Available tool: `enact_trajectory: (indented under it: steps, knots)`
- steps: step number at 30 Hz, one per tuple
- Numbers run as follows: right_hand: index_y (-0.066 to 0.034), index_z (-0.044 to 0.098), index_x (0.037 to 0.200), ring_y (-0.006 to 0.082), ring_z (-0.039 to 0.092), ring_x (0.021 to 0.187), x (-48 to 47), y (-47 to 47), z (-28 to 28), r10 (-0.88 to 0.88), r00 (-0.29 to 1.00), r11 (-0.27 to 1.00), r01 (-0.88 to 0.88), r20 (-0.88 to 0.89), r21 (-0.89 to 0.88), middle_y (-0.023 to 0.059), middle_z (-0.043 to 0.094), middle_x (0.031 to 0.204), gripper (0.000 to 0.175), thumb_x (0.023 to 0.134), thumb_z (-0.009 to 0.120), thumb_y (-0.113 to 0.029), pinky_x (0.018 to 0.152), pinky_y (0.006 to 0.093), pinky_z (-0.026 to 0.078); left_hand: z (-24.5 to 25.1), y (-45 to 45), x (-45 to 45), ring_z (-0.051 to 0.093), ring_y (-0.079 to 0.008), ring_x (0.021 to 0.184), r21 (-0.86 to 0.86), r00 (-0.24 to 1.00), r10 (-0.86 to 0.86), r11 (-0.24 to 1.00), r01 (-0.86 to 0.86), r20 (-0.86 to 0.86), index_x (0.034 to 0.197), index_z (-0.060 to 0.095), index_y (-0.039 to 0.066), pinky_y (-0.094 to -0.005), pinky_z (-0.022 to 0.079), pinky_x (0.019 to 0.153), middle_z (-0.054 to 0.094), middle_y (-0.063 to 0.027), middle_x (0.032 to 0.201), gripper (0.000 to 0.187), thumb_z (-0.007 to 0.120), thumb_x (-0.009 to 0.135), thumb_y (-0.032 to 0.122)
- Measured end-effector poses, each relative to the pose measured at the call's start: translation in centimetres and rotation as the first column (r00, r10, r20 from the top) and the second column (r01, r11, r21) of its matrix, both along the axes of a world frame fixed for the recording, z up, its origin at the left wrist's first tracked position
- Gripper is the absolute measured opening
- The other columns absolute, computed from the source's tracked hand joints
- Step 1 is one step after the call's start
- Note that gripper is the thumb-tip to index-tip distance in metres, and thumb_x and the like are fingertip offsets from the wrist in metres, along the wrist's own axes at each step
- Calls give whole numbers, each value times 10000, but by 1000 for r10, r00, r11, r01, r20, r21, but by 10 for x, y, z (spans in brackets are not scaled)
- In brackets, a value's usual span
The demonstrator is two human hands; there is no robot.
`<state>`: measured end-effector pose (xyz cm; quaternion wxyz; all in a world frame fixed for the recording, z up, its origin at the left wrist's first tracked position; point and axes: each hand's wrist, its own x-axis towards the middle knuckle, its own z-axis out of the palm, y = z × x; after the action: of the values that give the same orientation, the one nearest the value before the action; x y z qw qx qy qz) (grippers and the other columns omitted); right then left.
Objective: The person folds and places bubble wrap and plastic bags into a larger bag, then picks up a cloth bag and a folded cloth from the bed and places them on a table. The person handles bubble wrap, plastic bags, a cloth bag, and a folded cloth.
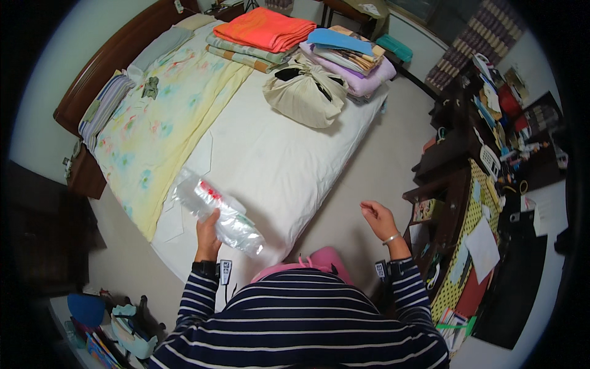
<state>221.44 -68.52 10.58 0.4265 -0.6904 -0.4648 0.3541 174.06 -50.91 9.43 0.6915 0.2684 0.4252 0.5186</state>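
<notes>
My left hand (pixel 209 234) grips a clear plastic bag (pixel 235 226) with red and green print, held over the near end of the bed's white sheet (pixel 272 161). On the right, my right hand (pixel 379 220) is raised over the floor beside the bed, fingers slightly bent and apart from anything, a bangle at its wrist. Farther up the bed sits a knotted cream cloth bundle (pixel 304 99) with dark material showing at its top. Behind it lie a folded orange blanket (pixel 265 28), checked blankets (pixel 249 50) and a pile of folded textiles with a blue cloth (pixel 340 41) on top.
A yellow floral cover (pixel 161 129) lies along the bed's left side, below the wooden headboard (pixel 101 60). To the right stands a cluttered dark desk with a telephone (pixel 489 161), papers (pixel 482 249) and a black monitor. Bags and a blue item (pixel 86 310) are at the lower left.
</notes>
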Motion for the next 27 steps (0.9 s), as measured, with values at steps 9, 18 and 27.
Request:
enact_trajectory:
  steps: [9, 18, 27]
  knots:
    - [-27, 636, 1193, 282, 652, 999, 92, 300, -4, 300, 864, 918, -377, 404, 124, 157, 662, 1114, 380, 864, 719, -198, 876, 329, 516, -18, -39, 18, 635, -283, 1073, -224, 863, 491, 834, -504, -115, 1366, 463, -10, -424, 551, 905, 601, -152, 1224, 439, 584, 952, 69]
    - [-87, 390, 1467, 308, 246, 1479, 118, 600, -7, 306, 377, 894, -429, 874, -128, 162, 400, 1518, 786, 793, 752, -264, 1187, 469, 231, 9, -68, 132, 660, -268, 1025, -318, 628, 718, 546, -775, -301, 1329, 500, -23, -398, 571, 863, 627, -147, 1195, 409, 578, 978, 171]
    - [-51, 606, 937, 365, 526, 1071, 115, 649, -5, 486, 163, 439, -895, 859, -78, 147, 576, 1075, 465, 586, 831, -257, 954, 444, 424, 12, -90, 175, 649, -266, 1034, -342, 471, 829, 366, -865, -303, 1327, 501, -30, -400, 555, 885, 621, -148, 1189, 412, 594, 969, 152]
